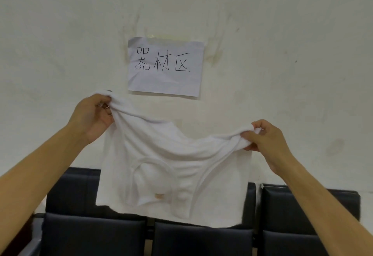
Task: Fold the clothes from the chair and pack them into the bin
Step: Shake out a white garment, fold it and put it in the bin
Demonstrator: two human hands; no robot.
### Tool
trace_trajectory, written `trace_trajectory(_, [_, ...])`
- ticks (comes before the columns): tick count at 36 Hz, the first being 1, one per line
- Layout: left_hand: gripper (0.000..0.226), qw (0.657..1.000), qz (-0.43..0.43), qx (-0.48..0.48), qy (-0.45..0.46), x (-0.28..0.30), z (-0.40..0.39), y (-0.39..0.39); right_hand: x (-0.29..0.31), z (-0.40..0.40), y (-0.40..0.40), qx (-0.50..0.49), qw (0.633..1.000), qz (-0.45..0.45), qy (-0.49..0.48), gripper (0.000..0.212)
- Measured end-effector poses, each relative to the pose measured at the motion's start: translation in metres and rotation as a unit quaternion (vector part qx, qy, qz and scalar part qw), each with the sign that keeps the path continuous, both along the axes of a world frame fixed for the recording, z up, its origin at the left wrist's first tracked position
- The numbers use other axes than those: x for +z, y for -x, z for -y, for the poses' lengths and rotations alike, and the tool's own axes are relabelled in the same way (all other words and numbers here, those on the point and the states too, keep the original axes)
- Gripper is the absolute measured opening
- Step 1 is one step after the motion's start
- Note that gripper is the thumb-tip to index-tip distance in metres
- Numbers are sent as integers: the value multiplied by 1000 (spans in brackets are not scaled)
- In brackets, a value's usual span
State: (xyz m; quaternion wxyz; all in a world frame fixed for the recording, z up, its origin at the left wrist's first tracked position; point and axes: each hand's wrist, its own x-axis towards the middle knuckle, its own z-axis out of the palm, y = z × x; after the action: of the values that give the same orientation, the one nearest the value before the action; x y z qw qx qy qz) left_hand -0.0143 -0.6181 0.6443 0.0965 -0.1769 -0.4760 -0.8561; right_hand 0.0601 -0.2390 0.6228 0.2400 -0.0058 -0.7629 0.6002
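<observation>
A white T-shirt (171, 166) hangs spread out in the air in front of the wall, its neckline showing near the lower middle. My left hand (92, 114) grips one upper corner of it at the upper left. My right hand (266, 138) pinches the opposite upper edge, a little lower, at the right. The shirt sags between the two hands and its lower hem hangs over the dark chairs (92, 235). No bin is in view.
A row of dark padded chairs (302, 215) runs along the bottom against a white wall (282, 53). A sheet of paper with handwritten characters (164, 67) is taped to the wall above the shirt.
</observation>
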Motion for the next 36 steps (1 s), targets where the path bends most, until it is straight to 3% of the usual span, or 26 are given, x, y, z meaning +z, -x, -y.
trace_trajectory(4, [35,999,27,24,31,4,-22,-11,2,8,-3,27,999,-11,41,10])
trace_trajectory(10, [49,977,-9,-25,212,3,-77,-36,10,41,-11,109,993,-43,-4,11])
trace_trajectory(14, [38,952,-8,-71,299,7,-111,-47,14,60,-11,135,987,-66,-49,14])
trace_trajectory(16, [13,937,-20,-100,334,7,-123,-49,15,67,-10,133,984,-80,-86,15])
trace_trajectory(17, [16,926,-29,-108,360,7,-128,-50,16,70,-9,131,983,-88,-99,16])
trace_trajectory(19, [43,908,-35,-99,405,5,-132,-49,18,74,-10,126,981,-101,-107,16])
trace_trajectory(20, [43,904,-50,-82,416,5,-135,-49,19,73,-11,120,981,-108,-111,15])
trace_trajectory(23, [21,905,-69,-32,418,7,-137,-47,19,71,-13,117,977,-114,-133,18])
trace_trajectory(27, [28,937,-51,-47,342,10,-133,-43,15,57,-14,88,977,-105,-165,24])
trace_trajectory(29, [21,949,-38,-61,306,13,-131,-42,14,50,-14,88,973,-88,-194,24])
trace_trajectory(33, [16,943,-56,-70,321,12,-138,-42,16,50,-12,104,950,1,-295,31])
trace_trajectory(35, [16,935,-73,-66,340,9,-144,-44,19,54,-14,132,952,39,-274,15])
trace_trajectory(36, [15,930,-84,-58,353,8,-146,-45,21,56,-15,151,954,65,-251,20])
